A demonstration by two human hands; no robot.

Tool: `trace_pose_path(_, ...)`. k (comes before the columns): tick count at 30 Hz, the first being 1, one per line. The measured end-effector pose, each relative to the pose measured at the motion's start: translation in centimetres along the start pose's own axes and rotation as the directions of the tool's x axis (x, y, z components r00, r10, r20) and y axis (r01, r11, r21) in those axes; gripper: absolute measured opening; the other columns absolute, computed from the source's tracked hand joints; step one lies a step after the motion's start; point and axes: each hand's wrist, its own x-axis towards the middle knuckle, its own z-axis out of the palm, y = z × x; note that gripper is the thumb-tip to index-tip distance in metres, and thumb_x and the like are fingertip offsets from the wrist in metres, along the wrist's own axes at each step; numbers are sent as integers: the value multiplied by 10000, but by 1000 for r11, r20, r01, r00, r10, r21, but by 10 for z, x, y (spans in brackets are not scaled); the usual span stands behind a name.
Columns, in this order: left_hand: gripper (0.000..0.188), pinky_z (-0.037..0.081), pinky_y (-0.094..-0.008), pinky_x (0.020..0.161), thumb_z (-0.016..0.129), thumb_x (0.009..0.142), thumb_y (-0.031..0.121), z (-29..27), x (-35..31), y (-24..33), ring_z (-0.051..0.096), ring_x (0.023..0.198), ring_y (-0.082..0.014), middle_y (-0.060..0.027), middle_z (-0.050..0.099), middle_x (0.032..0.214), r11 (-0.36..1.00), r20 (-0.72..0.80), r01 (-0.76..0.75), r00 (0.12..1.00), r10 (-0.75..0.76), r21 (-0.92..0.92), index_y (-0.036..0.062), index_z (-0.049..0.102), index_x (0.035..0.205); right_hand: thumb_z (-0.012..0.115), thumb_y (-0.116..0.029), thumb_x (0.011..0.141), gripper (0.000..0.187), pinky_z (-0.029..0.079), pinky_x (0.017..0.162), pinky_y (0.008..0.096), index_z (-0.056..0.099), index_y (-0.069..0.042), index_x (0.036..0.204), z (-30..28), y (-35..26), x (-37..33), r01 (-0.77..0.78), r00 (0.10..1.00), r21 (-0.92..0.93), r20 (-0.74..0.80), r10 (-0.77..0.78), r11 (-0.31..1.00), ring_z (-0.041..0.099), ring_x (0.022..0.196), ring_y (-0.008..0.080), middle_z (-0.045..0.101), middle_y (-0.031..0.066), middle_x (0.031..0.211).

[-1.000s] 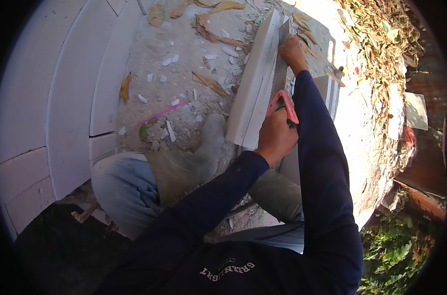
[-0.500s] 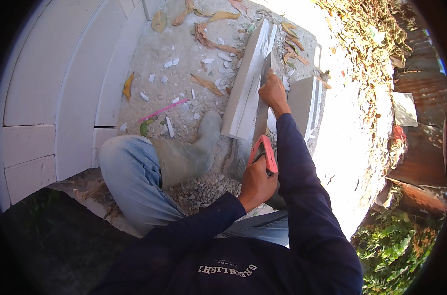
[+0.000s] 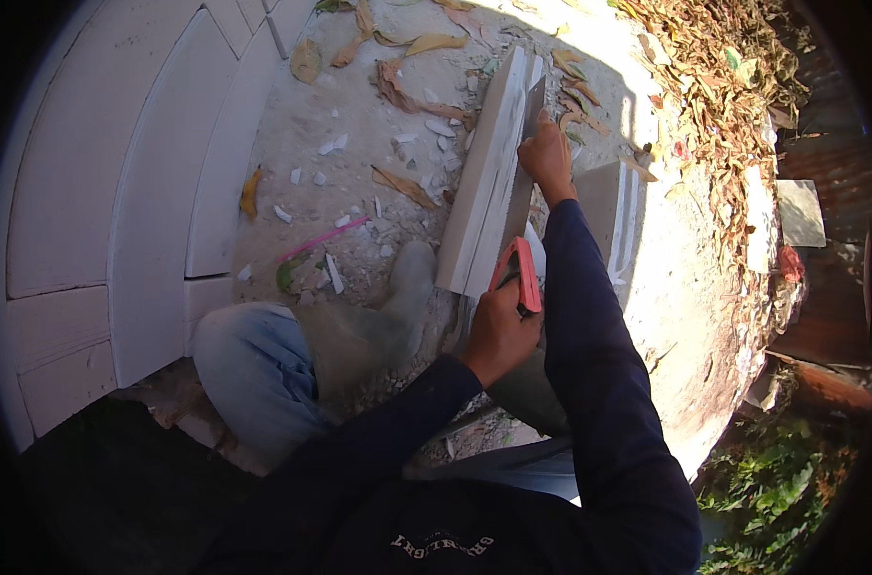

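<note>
A handsaw with a red handle [image 3: 525, 276] and a long grey blade [image 3: 519, 206] lies lengthwise along the right side of a long pale block [image 3: 486, 177]. My left hand [image 3: 501, 335] is closed around the handle, near the block's closer end. Farther up, my right hand [image 3: 549, 158] grips the blade close to its far end. A lengthwise line or groove runs along the block beside the toothed edge; how deep the blade sits cannot be made out. My boot [image 3: 412, 287] rests just left of the block's near end.
Another pale block [image 3: 608, 211] lies right of my right forearm. White chips [image 3: 332, 144], dry leaves [image 3: 404, 185] and a pink straw-like strip [image 3: 323, 240] are scattered on the dusty ground. A wall of large white blocks [image 3: 148, 211] stands at the left. Leaf litter [image 3: 733, 125] covers the sunlit far right.
The saw has slid away from me along the block, both hands moving with it. The whole view has also shifted slightly.
</note>
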Motion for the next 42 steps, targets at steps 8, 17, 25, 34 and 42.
trace_pose_path(8,135,516,-407,709,665,863,34,10,43,-4,686,802,-402,-244,660,818,998,-9,-24,1000,23,-58,-64,628,948,637,-89,756,384,512,919,494,592,58,1108,5,11,37,-39,999,-11,38,39,999,657,1030,461,683,304,1040)
trace_pose_path(17,146,503,-489,748,683,823,69,8,52,19,647,853,-460,-254,644,833,988,58,92,993,-100,128,-32,587,867,651,-104,748,343,519,913,490,633,60,1048,20,31,50,30,995,67,90,-36,997,657,1047,453,675,314,1071)
trace_pose_path(25,180,499,-510,785,671,834,89,0,-11,52,642,905,-475,-272,654,920,986,62,127,989,-134,105,-38,569,910,668,-74,738,433,508,944,481,597,66,1142,1,24,0,-119,967,95,235,94,988,646,1089,455,662,332,1095)
trace_pose_path(34,176,497,-398,662,663,913,114,-32,-131,24,691,758,-321,-210,635,773,993,62,110,992,-113,44,-39,613,984,577,2,718,717,509,903,496,421,159,1401,-34,-43,-130,-148,949,-31,277,151,989,656,1020,469,664,353,997)
trace_pose_path(42,185,504,-394,683,674,894,90,6,-3,15,689,772,-363,-231,657,814,999,-10,5,1000,-5,42,-59,631,994,574,-32,755,662,519,887,499,467,95,1395,-13,2,2,-50,998,-14,38,51,999,667,990,468,686,314,987)
